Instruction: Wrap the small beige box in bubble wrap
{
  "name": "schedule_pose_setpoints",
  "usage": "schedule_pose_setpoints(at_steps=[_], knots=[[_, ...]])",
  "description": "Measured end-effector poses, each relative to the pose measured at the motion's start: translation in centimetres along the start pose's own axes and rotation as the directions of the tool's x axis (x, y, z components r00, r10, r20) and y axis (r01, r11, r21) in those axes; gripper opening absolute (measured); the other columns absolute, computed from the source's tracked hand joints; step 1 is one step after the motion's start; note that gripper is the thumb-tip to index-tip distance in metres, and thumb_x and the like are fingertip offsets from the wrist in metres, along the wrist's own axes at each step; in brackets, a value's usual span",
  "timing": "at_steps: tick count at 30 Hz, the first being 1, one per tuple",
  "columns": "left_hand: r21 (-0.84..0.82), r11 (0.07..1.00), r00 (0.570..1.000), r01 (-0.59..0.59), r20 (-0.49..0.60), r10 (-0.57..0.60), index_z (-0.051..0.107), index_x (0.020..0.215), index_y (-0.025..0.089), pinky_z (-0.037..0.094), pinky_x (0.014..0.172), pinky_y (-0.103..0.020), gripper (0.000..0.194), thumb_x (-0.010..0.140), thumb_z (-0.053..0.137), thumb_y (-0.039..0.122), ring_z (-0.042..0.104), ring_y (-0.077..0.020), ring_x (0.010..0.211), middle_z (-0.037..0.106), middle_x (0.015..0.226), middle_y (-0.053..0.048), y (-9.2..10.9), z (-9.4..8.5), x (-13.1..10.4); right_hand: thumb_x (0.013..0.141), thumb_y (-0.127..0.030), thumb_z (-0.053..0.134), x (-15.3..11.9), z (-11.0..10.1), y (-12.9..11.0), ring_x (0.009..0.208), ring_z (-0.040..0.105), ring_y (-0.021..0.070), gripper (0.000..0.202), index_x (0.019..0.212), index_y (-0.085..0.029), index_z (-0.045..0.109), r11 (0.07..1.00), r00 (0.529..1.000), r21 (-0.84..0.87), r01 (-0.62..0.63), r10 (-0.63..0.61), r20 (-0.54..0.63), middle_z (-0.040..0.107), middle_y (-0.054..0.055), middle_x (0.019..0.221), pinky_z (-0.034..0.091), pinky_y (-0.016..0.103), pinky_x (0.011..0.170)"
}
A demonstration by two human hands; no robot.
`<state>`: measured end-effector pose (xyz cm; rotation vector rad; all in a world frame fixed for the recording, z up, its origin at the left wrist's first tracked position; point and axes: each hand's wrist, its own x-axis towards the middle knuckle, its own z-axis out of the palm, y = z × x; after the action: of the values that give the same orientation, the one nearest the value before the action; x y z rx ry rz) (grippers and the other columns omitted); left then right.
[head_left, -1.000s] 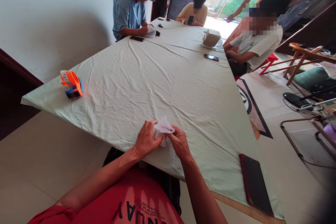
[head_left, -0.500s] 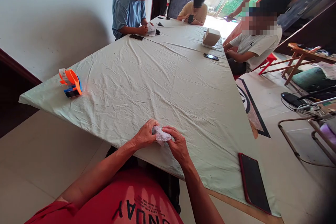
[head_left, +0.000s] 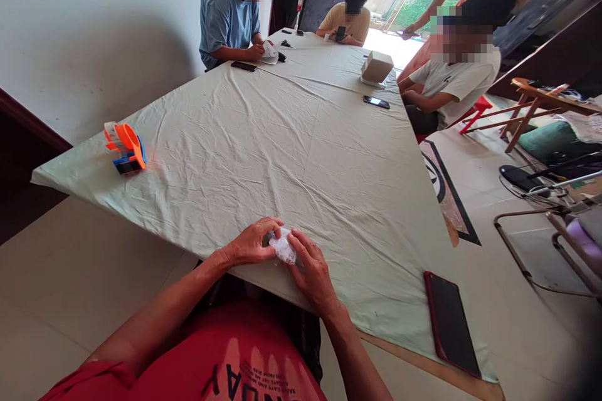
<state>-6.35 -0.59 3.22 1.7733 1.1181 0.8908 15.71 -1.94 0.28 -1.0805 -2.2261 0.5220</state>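
Between my two hands, close to the near edge of the table, is a small whitish translucent bundle (head_left: 284, 248) that looks like bubble wrap. Whatever may be inside it cannot be made out. My left hand (head_left: 256, 241) pinches its left side with thumb and fingers. Curled around the right side is my right hand (head_left: 311, 266), its fingers pressing on the top and edge. The pale cloth-covered table (head_left: 244, 156) lies just under both hands.
An orange and blue tape dispenser (head_left: 128, 149) stands at the left corner. A red-cased phone (head_left: 452, 322) lies near the right edge. Farther back are a cardboard box (head_left: 377, 66) and another phone (head_left: 376, 102). Several people are around the far side.
The bundle has been turned and now looks rounder and more compact. Both hands have shifted slightly, with the right hand's fingers lying farther over it.
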Motion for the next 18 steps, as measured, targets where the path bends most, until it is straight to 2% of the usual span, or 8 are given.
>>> schedule_pose_setpoints(at_steps=[3,6,9,11,13,16,18], knots=[[0.047,0.997,0.996,-0.068,0.069,0.064,0.058,0.103,0.021,0.038,0.112,-0.043,0.035,0.07,0.066,0.009,0.05,-0.0268,0.133,0.056,0.14,-0.014,-0.4,-0.4,-0.6,0.088,-0.019,0.056,0.3,0.4,0.5,0.133,0.052,0.0274,0.054,0.141,-0.029,0.055,0.999,0.999,0.051,-0.018,0.02,-0.038,0.056,0.009,0.145,0.043,0.046,0.11],[0.083,0.994,0.997,-0.076,-0.013,0.077,0.059,0.107,0.02,0.043,0.107,-0.039,0.033,0.076,0.064,0.013,0.055,-0.0243,0.126,0.06,0.134,-0.012,-0.7,0.0,-0.3,0.088,-0.021,0.057,1.4,-0.1,0.5,0.132,0.053,0.0262,0.049,0.137,-0.028,0.059,0.982,0.996,0.174,-0.074,0.082,-0.039,0.058,0.009,0.143,0.043,0.043,0.11],[0.078,0.997,0.994,0.023,-0.109,-0.015,0.061,0.105,0.02,0.05,0.089,-0.031,0.023,0.082,0.064,0.025,0.063,-0.0191,0.097,0.069,0.107,-0.005,-0.3,0.4,0.4,0.088,-0.03,0.061,2.7,-1.2,-0.2,0.12,0.06,0.0264,0.04,0.127,-0.025,0.066,0.931,0.979,0.311,-0.193,0.202,0.002,0.066,0.009,0.131,0.046,0.039,0.102],[0.059,0.992,0.988,0.108,-0.115,-0.1,0.064,0.098,0.019,0.048,0.078,-0.027,0.02,0.084,0.063,0.033,0.061,-0.0162,0.082,0.068,0.09,-0.001,0.4,0.4,0.8,0.089,-0.039,0.061,3.3,-1.8,-0.7,0.099,0.066,0.024,0.032,0.115,-0.023,0.071,0.875,0.955,0.384,-0.295,0.278,0.102,0.073,0.006,0.11,0.049,0.034,0.087],[0.057,0.982,0.979,0.182,-0.106,-0.176,0.064,0.087,0.018,0.045,0.071,-0.026,0.02,0.085,0.062,0.037,0.057,-0.0147,0.075,0.065,0.08,0.001,1.0,0.2,0.8,0.091,-0.044,0.058,3.6,-2.1,-1.1,0.08,0.062,0.0198,0.03,0.101,-0.021,0.073,0.823,0.925,0.423,-0.378,0.32,0.204,0.072,0.002,0.09,0.046,0.029,0.073],[0.03,0.967,0.963,0.251,-0.105,-0.247,0.063,0.08,0.016,0.043,0.066,-0.025,0.023,0.083,0.062,0.038,0.055,-0.014,0.072,0.062,0.076,0.001,1.5,0.1,0.4,0.092,-0.048,0.054,3.7,-1.9,-1.4,0.07,0.054,0.0165,0.034,0.085,-0.019,0.071,0.792,0.903,0.434,-0.429,0.358,0.239,0.065,0.0,0.075,0.039,0.026,0.063],[-0.068,0.968,0.966,0.243,-0.079,-0.248,0.064,0.093,0.016,0.045,0.07,-0.025,0.026,0.081,0.066,0.038,0.057,-0.0149,0.078,0.064,0.085,0.0,1.3,0.3,0.0,0.091,-0.048,0.053,3.8,-1.6,-1.4,0.067,0.051,0.0164,0.036,0.075,-0.02,0.067,0.812,0.903,0.395,-0.429,0.376,0.208,0.06,-0.001,0.069,0.037,0.026,0.062]])
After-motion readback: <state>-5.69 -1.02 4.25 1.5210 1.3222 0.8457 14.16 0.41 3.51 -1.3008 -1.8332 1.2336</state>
